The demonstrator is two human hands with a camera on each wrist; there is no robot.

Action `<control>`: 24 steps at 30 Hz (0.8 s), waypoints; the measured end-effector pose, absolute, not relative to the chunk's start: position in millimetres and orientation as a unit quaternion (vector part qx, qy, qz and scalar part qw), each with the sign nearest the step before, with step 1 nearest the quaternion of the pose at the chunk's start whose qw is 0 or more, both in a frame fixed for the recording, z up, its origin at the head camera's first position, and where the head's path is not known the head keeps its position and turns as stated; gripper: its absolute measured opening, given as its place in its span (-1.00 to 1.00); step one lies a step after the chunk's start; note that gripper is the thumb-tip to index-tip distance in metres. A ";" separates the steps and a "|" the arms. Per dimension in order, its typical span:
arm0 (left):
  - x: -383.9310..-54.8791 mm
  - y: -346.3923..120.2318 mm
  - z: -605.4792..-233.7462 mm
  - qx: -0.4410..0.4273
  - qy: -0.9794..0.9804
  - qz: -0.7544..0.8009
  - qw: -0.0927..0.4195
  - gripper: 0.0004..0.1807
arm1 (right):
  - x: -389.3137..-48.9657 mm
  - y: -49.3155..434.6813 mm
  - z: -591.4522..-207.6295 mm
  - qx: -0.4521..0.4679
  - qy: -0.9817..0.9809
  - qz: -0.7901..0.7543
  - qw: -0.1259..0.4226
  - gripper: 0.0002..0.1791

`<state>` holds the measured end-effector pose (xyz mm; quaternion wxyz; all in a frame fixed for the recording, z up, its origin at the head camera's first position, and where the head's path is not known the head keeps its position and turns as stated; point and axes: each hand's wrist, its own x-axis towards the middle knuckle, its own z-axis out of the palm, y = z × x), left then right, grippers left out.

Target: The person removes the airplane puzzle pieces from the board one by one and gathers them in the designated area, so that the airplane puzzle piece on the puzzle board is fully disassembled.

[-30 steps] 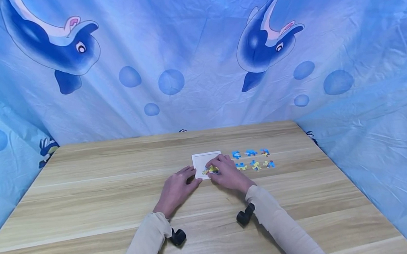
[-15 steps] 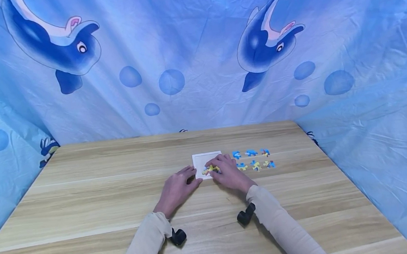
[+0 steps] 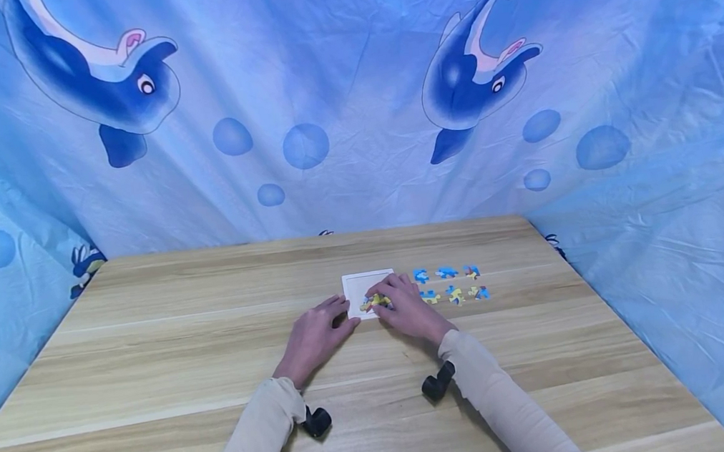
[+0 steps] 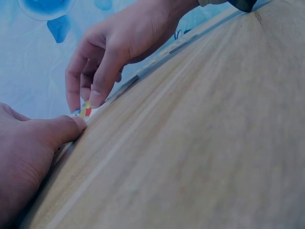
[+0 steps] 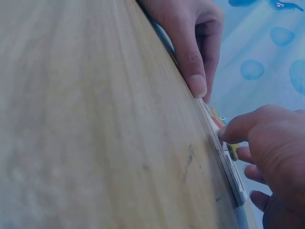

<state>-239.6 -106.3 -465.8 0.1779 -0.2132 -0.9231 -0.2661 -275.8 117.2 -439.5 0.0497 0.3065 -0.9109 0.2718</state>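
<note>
A small white puzzle frame [image 3: 369, 275] lies on the wooden table, with yellow and multicoloured jigsaw pieces [image 3: 365, 306] in its lower part. My left hand [image 3: 314, 339] holds the frame at its near left corner, thumb on the near edge and fingers along the left side. Over the frame's right part, my right hand [image 3: 406, 310] pinches a jigsaw piece [image 5: 233, 151] between thumb and fingers, low at the frame's surface. That piece is mostly hidden by the fingers. In the left wrist view, the right fingertips [image 4: 96, 98] come down right beside the left thumb [image 4: 76, 125].
Right of the frame, several loose jigsaw pieces [image 3: 455, 294] in blue, yellow and red lie in two rows, close to the right hand. The wooden table [image 3: 183, 328] ends at a blue dolphin-print curtain [image 3: 368, 146] behind and at both sides.
The right thumb has shifted slightly to the right over the frame since a second ago, with the piece under the fingers settling a little. The left hand and frame stay in place.
</note>
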 end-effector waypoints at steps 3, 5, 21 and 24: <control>-239.4 -106.0 -465.4 -0.211 -0.923 -0.267 0.178 -0.53 | -275.6 117.6 -439.7 0.308 -0.910 0.274 0.050 -0.72; -239.3 -105.9 -465.2 -0.211 -0.923 -0.267 0.178 -0.53 | -275.5 118.0 -439.9 0.310 -0.909 0.274 0.049 -0.72; -239.5 -105.6 -464.7 -0.213 -0.922 -0.268 0.180 -0.54 | -276.4 120.4 -439.0 0.327 -0.907 0.262 0.047 -0.73; -239.2 -105.6 -463.9 -0.214 -0.923 -0.265 0.179 -0.54 | -276.9 121.0 -439.9 0.328 -0.910 0.250 0.049 -0.71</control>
